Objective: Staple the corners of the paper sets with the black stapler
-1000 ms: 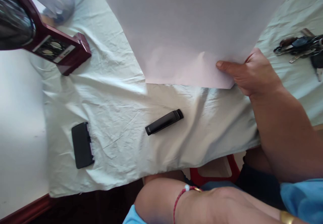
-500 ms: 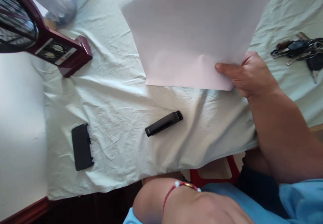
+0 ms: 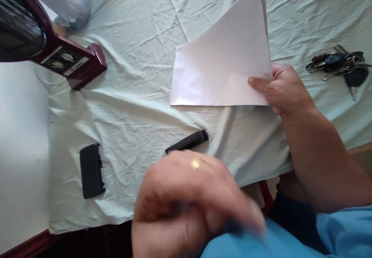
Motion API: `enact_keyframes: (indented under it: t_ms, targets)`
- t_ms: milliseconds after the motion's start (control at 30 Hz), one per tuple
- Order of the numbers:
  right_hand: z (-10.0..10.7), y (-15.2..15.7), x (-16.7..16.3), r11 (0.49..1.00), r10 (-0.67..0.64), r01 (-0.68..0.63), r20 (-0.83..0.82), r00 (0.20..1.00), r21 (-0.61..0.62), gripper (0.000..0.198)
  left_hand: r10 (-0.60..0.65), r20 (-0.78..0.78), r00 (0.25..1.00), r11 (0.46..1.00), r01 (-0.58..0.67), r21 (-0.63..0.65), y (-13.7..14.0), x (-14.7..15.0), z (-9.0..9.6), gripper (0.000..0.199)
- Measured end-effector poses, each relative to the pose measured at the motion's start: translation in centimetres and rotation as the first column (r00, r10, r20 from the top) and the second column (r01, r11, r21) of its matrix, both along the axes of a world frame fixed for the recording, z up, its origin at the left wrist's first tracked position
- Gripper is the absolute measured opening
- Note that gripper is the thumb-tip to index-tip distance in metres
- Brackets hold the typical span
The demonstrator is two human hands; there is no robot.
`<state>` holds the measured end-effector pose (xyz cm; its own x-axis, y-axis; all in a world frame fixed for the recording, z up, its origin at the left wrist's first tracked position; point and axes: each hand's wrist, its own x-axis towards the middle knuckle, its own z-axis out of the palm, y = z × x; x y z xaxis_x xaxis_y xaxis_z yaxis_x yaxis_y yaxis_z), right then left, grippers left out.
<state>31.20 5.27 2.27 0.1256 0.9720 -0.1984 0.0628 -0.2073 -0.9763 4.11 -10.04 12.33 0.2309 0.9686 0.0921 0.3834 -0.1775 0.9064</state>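
My right hand (image 3: pixel 286 89) pinches the lower right corner of white paper sheets (image 3: pixel 223 64), thumb on top. The sheets' upper part curls upward over the cloth. Below them lies a black stapler (image 3: pixel 188 141) on the table cloth, its near side partly covered by my left hand (image 3: pixel 192 196). That hand is raised close to the camera, a gold ring on one finger. Its fingers look bent but are smeared by motion, and no object shows in it.
A light green cloth (image 3: pixel 133 134) covers the table. On it lie a flat black phone-like case (image 3: pixel 91 171) at left and a bunch of keys (image 3: pixel 338 66) at right. A dark red electric mosquito racket (image 3: pixel 75 62) and a plastic bag (image 3: pixel 74 7) are at upper left.
My left hand has come up from the lower edge toward the stapler. The paper has tilted and curled, its left and upper parts drawing in, while my right hand keeps its hold.
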Motion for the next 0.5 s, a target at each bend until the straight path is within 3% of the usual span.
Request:
enact_keyframes:
  t_ms: [33, 67, 200, 233, 400, 500]
  targets:
    - [0.0, 0.0, -0.1, 1.0, -0.017, 0.017, -0.037, 0.999, 0.013, 0.01, -0.025, -0.023, 0.999, 0.997, 0.024, -0.068, 1.2, -0.7, -0.1, 0.031]
    - [0.0, 0.1, -0.1, 0.999, -0.033, 0.034, -0.064, 0.997, 0.02, 0.013, 0.056, -0.083, 0.995, 0.996, -0.062, -0.071, 2.2, -1.6, -0.3, 0.02]
    - [-0.4, 0.6, 0.3, 0.997, -0.074, 0.077, -0.113, 0.991, 0.017, 0.018, 0.052, -0.409, 0.911, 0.996, -0.075, -0.039, 4.7, -5.5, -2.7, 0.063]
    - [-0.5, 0.7, 0.4, 0.996, -0.083, 0.085, -0.118, 0.99, 0.011, 0.018, 0.015, -0.462, 0.887, 0.996, -0.052, -0.067, 5.0, -6.2, -3.4, 0.066]
    - [0.0, 1.1, 0.1, 0.975, -0.219, 0.21, -0.16, 0.962, -0.07, 0.019, -0.276, -0.506, 0.817, 0.939, 0.117, -0.322, 5.4, -6.5, -4.3, 0.033]
    - [0.7, 1.0, -0.3, 0.966, -0.256, 0.243, -0.197, 0.946, -0.088, 0.019, -0.231, -0.517, 0.825, 0.954, 0.087, -0.287, 5.5, -6.2, -4.1, 0.031]
